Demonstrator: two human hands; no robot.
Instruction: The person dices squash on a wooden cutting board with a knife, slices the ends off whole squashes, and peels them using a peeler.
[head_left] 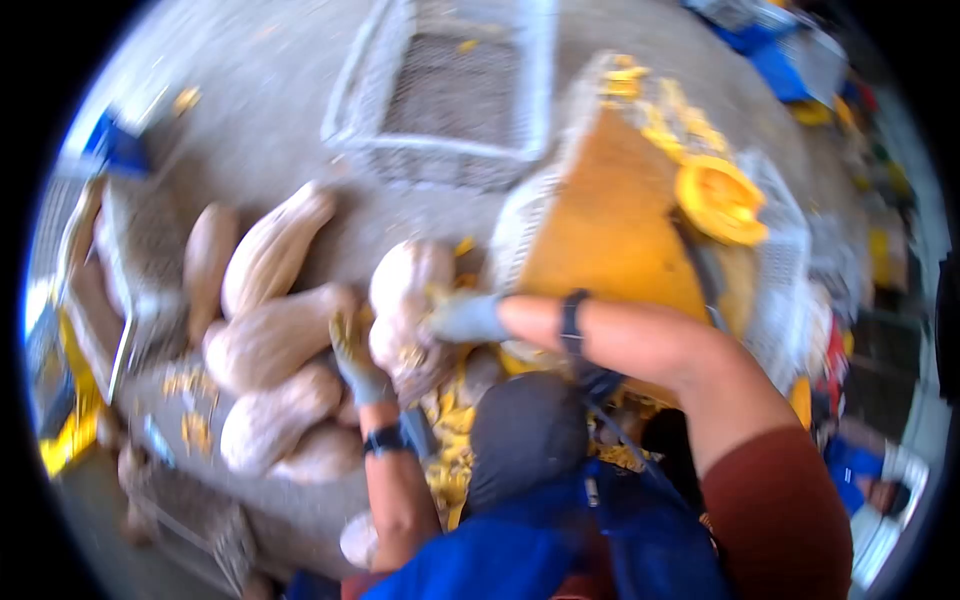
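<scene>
- A pale tan squash (pixel 410 275) is between the two gloved hands, on the floor (pixel 270 130) side of the orange-brown board (pixel 610 220).
- The left hand (pixel 360 360) is at its near left side, fingers stretched out and held together; whether it presses on the rind I cannot tell.
- The right hand (pixel 462 316) reaches to the squash's right side; its fingers are blurred, so I cannot tell how tightly they curl.
- An open, pale plastic crate (pixel 435 148) with a mesh-like bottom stands beyond the squash; a small yellow scrap (pixel 467 46) shows inside.
- The board lies over a pale lattice-sided crate (pixel 508 232), hiding most of its inside.
- A hollowed orange squash half (pixel 720 200) sits by the board's right edge, with yellow strips (pixel 692 128) beyond it.
- More yellow peelings (pixel 455 425) are heaped near the person; what holds them is hidden.
- Whole squashes (pixel 275 337) lie grouped left of the left hand.
</scene>
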